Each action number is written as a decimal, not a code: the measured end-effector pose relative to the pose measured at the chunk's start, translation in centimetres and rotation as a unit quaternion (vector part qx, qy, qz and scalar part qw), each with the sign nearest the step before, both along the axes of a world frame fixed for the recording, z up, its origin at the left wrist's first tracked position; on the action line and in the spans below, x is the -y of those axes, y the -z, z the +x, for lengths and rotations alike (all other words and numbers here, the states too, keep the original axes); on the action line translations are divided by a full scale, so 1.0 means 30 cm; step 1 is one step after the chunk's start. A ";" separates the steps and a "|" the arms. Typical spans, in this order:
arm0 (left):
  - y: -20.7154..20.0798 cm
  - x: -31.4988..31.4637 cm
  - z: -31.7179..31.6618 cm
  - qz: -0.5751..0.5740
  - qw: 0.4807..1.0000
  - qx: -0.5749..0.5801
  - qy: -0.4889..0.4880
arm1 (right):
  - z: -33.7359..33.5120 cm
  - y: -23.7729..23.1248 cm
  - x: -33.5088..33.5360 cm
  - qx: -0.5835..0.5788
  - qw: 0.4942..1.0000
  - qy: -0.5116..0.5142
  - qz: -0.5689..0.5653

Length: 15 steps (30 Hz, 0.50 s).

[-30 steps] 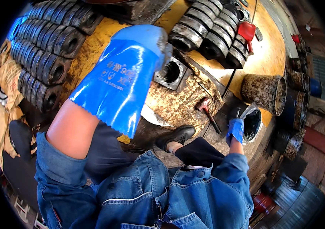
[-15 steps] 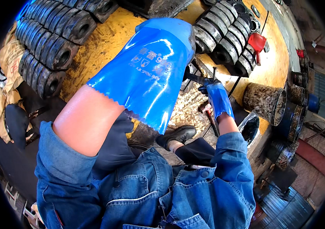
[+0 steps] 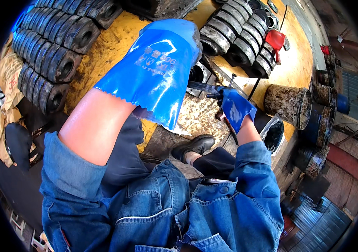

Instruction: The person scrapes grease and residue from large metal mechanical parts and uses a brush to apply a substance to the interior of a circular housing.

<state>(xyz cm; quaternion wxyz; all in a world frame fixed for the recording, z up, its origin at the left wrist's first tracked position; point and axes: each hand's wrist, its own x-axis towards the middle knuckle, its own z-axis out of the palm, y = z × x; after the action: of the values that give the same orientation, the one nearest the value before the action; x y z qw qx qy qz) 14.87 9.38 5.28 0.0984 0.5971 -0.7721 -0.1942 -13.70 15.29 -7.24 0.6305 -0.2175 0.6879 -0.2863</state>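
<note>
My left hand, in a long blue rubber glove, reaches forward over the yellow worktop. Its wide cuff hides the fingers, so what it holds cannot be told. Close beside that glove lies a black block with a round hole. My right hand, also in a blue glove, is closed on a dark flat-bladed tool. The blade points left, its tip close to the block. A thin metal rod with a flat head stands up just beyond the right hand.
Rows of black blocks line the left, and more stacked black blocks stand at the far right. A red scoop lies beyond them. A stained bucket and an open bag of dark material are to the right.
My right hand has turned and moved slightly left, bringing the flat blade towards the black block, which now shows more beside the left glove. The whole view has shifted a little.
</note>
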 end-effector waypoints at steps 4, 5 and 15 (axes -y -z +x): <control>0.026 0.013 -0.007 -0.011 1.000 -0.005 0.010 | -0.032 -0.003 -0.021 0.080 0.993 0.080 -0.040; 0.039 0.026 -0.011 -0.012 1.000 -0.007 0.016 | -0.044 0.006 -0.020 0.089 0.990 0.091 -0.055; 0.016 0.016 -0.003 -0.020 1.000 0.014 0.015 | 0.044 0.195 0.159 -0.568 0.626 -0.514 -0.147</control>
<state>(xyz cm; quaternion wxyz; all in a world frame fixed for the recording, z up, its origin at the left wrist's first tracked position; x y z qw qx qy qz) 14.77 8.91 4.81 0.0969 0.5863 -0.7857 -0.1720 -12.37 10.50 -13.10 0.1196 -0.7447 0.6351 0.1669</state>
